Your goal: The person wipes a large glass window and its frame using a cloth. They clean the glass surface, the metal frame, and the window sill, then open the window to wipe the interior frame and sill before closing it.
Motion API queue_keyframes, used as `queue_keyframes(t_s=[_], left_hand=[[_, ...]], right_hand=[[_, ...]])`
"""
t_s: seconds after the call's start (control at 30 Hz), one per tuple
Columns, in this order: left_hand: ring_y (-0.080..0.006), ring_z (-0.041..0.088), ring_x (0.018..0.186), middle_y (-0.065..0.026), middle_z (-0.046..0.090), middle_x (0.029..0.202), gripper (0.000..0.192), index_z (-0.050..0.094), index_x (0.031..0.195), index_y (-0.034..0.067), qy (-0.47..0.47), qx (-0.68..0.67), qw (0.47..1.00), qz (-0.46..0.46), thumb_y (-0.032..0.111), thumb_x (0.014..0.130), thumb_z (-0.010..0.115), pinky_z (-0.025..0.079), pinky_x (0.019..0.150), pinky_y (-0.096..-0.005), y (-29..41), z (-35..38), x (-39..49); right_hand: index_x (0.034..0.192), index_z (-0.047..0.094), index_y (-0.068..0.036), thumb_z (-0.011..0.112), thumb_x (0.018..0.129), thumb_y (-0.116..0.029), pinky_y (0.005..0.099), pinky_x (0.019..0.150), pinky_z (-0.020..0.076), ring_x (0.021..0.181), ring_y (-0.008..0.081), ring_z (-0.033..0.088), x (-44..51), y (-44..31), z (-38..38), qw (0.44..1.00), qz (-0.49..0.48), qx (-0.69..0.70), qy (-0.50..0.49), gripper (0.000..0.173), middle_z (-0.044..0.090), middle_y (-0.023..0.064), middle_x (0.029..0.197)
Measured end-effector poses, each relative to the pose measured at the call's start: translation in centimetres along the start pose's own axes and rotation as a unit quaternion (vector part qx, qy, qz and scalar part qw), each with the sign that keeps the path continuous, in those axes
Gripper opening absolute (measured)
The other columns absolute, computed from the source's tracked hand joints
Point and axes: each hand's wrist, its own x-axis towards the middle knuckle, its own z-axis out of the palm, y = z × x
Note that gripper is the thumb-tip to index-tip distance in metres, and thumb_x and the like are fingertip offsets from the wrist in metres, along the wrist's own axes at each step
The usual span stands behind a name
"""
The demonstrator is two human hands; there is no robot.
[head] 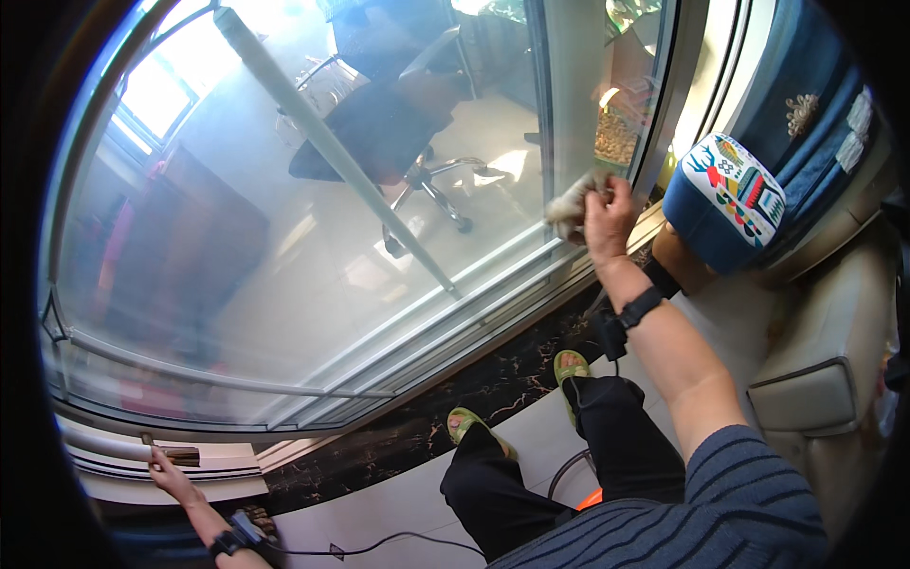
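My right hand (610,219) grips a bunched, greyish cloth (577,206) against or close to the glass door (490,192), near its right side; whether the cloth touches the glass is unclear. At the lower left, my left hand (165,471) is at a pale, rounded bar (106,444) with a brown, metallic-looking end piece (181,456); its fingers are at the bar's end, too small to tell how firmly they hold. A white squeegee-like pole or frame bar (334,149) runs diagonally across the glass. Both wrists wear black bands.
A blue stool with a patterned top (736,188) stands at the right, beside a blue curtain (775,92) and a beige leather sofa (817,384). Behind the glass is an office chair (377,135). A dark marble threshold (512,377) runs before my feet. A black cable (398,535) crosses the floor.
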Motion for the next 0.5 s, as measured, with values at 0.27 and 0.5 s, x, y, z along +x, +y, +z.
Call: queue_keyframes(t_s=[0.27,0.5], left_hand=[[-0.0091,0.05,0.077,0.0014,0.057,0.088,0.009,0.059,0.101,0.006,-0.159,0.018,0.975,-0.157,0.014,0.099,0.061,0.045,0.07,-0.0242,-3.5,2.7,-22.6],[-0.0084,0.054,0.061,-0.0022,0.062,0.07,0.021,0.056,0.085,0.008,-0.29,-0.006,0.94,-0.18,0.021,0.1,0.061,0.045,0.058,-0.0233,5.8,9.6,-37.0]], right_hand=[[0.108,0.056,-0.003,0.069,0.085,-0.005,0.0412,0.08,0.0535,0.089,0.0328,0.064,-4.7,-8.1,3.3,0.993,-0.025,0.118,0.019,0.026,0.061,0.0158,0.1],[0.103,0.06,-0.016,0.067,0.08,-0.005,0.036,0.055,0.0577,0.067,0.0246,0.066,-7.5,-12.5,3.5,0.911,-0.355,0.099,-0.187,0.026,0.055,0.0084,0.085]])
